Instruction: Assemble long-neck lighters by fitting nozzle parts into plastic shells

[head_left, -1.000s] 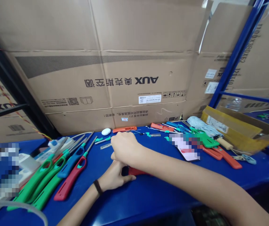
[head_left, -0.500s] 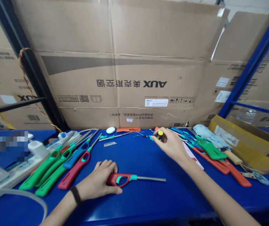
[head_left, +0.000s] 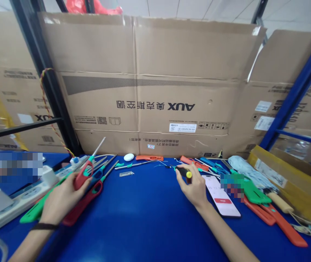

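My left hand point(head_left: 60, 202) is shut around a red utility lighter point(head_left: 82, 177) with a teal trigger, its metal nozzle tilted up and away from me. My right hand point(head_left: 194, 188) grips a small screwdriver point(head_left: 184, 171) with a black handle and yellow end, close to a smartphone point(head_left: 221, 196) lying on the table. Beyond the left hand lie several red, blue and green lighters point(head_left: 95, 189), partly hidden by it. A thin metal rod point(head_left: 133, 164) and a small metal piece point(head_left: 126, 174) lie ahead of my hands.
A blue workbench point(head_left: 133, 225) holds a white power strip point(head_left: 21, 202) at the left and orange lighter bodies point(head_left: 286, 225) at the right. A folded umbrella point(head_left: 253, 178) and a yellow-edged cardboard box point(head_left: 286, 178) stand at the right. Large cardboard sheets point(head_left: 155, 87) rise behind.
My left hand has lifted the red lighter off the table and moved left, tilting it nozzle-up. My right hand has come lower and nearer the phone, with the screwdriver. The view has tilted upward.
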The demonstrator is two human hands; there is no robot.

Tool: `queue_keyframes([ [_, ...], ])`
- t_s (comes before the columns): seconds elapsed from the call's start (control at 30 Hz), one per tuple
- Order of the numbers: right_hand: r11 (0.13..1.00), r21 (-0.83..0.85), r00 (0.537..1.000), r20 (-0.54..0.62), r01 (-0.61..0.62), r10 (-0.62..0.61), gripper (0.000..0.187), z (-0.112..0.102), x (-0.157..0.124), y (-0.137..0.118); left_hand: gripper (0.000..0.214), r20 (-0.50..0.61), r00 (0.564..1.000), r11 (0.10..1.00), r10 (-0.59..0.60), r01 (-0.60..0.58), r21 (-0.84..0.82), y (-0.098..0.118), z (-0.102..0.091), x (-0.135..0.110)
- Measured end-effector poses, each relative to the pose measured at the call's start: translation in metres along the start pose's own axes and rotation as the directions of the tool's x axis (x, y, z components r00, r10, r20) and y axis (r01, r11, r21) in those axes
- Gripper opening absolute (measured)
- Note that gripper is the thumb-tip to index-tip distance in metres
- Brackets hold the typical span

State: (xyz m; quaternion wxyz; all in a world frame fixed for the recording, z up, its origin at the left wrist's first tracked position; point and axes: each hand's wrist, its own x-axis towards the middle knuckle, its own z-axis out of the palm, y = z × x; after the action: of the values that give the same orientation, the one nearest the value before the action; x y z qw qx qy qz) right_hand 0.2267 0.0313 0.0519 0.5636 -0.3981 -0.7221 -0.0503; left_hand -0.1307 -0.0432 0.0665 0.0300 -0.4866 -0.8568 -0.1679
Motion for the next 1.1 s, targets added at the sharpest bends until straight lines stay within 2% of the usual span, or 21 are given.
queue_keyframes([
  [0.07, 1.000, 0.010, 0.999, 0.043, 0.021, -0.021, 0.010, 0.005, -0.008, 0.002, 0.047, 0.050, 0.997, 0.993, -0.053, 0.047, 0.112, -0.011, -0.010, 0.012],
  [0.1, 0.999, 0.018, 0.998, 0.064, 0.028, -0.029, 0.010, 0.007, -0.011, 0.003, 0.046, 0.047, 0.998, 0.987, -0.038, 0.030, 0.158, -0.013, -0.012, 0.016],
  [0.2, 0.998, 0.052, 0.994, 0.107, 0.024, -0.029, 0.012, 0.010, -0.018, 0.007, 0.043, -0.153, 0.987, 0.955, 0.050, -0.003, 0.296, -0.009, -0.007, 0.020],
  [0.27, 0.996, 0.087, 0.992, 0.126, -0.006, -0.005, 0.011, 0.011, -0.020, 0.009, 0.038, -0.265, 0.959, 0.963, 0.100, -0.026, 0.269, 0.006, 0.004, 0.018],
  [0.3, 0.994, 0.106, 0.991, 0.131, -0.027, 0.013, 0.010, 0.011, -0.021, 0.011, 0.036, -0.277, 0.952, 0.977, 0.128, -0.072, 0.202, 0.016, 0.011, 0.017],
  [0.4, 0.984, 0.151, 0.990, 0.116, -0.093, 0.076, 0.008, 0.012, -0.023, 0.014, 0.029, -0.182, 0.949, 0.966, 0.256, -0.258, 0.012, 0.056, 0.036, 0.015],
  [0.47, 0.981, 0.169, 0.995, 0.061, -0.091, 0.082, 0.006, 0.013, -0.024, 0.015, 0.024, -0.096, 0.919, 0.921, 0.381, -0.387, -0.050, 0.087, 0.052, 0.017],
  [0.53, 0.980, 0.192, 0.998, 0.037, -0.048, 0.042, 0.005, 0.013, -0.026, 0.014, 0.020, -0.072, 0.890, 0.889, 0.450, -0.454, -0.057, 0.119, 0.063, 0.026],
  [0.57, 0.978, 0.207, 0.997, 0.074, -0.014, -0.001, 0.003, 0.013, -0.027, 0.013, 0.018, -0.062, 0.879, 0.877, 0.473, -0.476, -0.060, 0.135, 0.068, 0.033],
  [0.63, 0.973, 0.227, 0.967, 0.234, 0.050, -0.104, 0.014, 0.012, -0.029, 0.009, 0.020, -0.045, 0.872, 0.870, 0.487, -0.489, -0.059, 0.163, 0.075, 0.052],
  [0.73, 0.977, 0.193, 0.861, 0.479, 0.091, -0.174, 0.028, 0.010, -0.029, 0.002, 0.024, 0.021, 0.883, 0.883, 0.469, -0.468, -0.048, 0.192, 0.083, 0.084],
  [0.8, 0.981, 0.181, 0.813, 0.561, 0.066, -0.158, 0.027, 0.009, -0.029, 0.000, 0.030, 0.109, 0.864, 0.871, 0.491, -0.488, -0.053, 0.201, 0.089, 0.100],
  [0.9, 0.984, 0.177, 0.780, 0.613, 0.023, -0.128, 0.023, 0.007, -0.026, 0.001, 0.031, 0.212, 0.828, 0.853, 0.519, -0.518, -0.062, 0.202, 0.099, 0.110],
  [1.0, 0.988, 0.157, 0.776, 0.623, -0.002, -0.097, 0.020, 0.004, -0.022, 0.002, 0.030, 0.244, 0.799, 0.832, 0.550, -0.550, -0.071, 0.195, 0.105, 0.112],
  [1.1, 0.988, 0.152, 0.759, 0.646, -0.024, -0.081, 0.019, 0.001, -0.020, 0.000, 0.031, 0.229, 0.773, 0.805, 0.591, -0.585, -0.103, 0.187, 0.106, 0.112],
])
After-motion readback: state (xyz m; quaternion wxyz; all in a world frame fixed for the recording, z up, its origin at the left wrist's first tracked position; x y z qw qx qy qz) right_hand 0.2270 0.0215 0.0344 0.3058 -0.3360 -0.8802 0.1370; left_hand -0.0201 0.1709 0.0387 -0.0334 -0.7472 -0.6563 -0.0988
